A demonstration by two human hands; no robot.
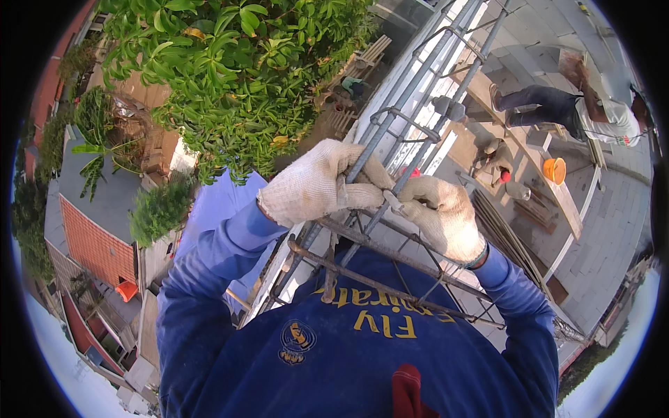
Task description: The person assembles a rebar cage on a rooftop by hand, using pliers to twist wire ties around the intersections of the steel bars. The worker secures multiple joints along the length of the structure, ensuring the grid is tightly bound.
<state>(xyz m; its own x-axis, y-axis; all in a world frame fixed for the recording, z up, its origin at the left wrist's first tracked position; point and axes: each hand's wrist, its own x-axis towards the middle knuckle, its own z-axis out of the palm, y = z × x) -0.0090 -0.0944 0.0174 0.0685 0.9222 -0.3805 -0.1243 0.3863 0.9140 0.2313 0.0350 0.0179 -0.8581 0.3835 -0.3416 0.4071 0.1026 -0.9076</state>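
Observation:
Both of my hands wear off-white knitted gloves and meet at a steel rebar cage [418,157] with long bars and bent stirrups. My left hand [306,182] is closed, its fingers curled round one long bar, their tips near the junction with a cross bar. Just right of it, my right hand [446,217] pinches at the adjoining bar, thumb and fingertips pressed together. What lies between those fingertips is too small to make out. A rusty cross bar [380,251] runs below both hands, close in front of my blue shirt.
Dense leafy branches [244,83] fill the upper left, above lower ground and roofs. At right, a co-worker [557,115] stands by wooden planks [524,150] and an orange bucket [555,171]. Another worker [495,161] is lower down. A white wall edge [390,63] runs beside the cage.

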